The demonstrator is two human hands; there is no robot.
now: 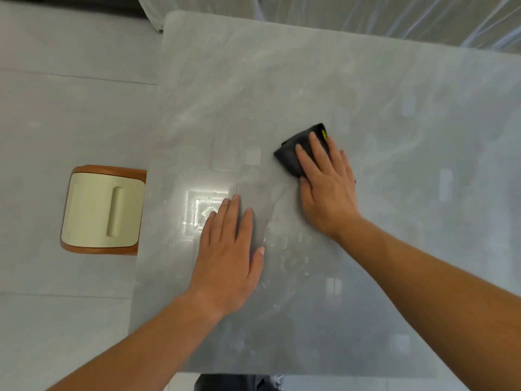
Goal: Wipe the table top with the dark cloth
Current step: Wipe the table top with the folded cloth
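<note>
The glossy grey stone table top (394,114) fills most of the view. A folded dark cloth (293,155) with a small yellow-green mark lies near the table's middle. My right hand (327,190) presses flat on the cloth with straight fingers, covering its near part. My left hand (228,255) rests flat on the bare table surface to the left and nearer, with fingers straight and together. Water droplets and smears (290,249) lie on the surface between the two hands.
A chair (98,210) with a cream seat and brown wooden rim is tucked at the table's left edge. Clear plastic sheeting (394,18) hangs beyond the far edge. Grey tiled floor (56,108) lies to the left.
</note>
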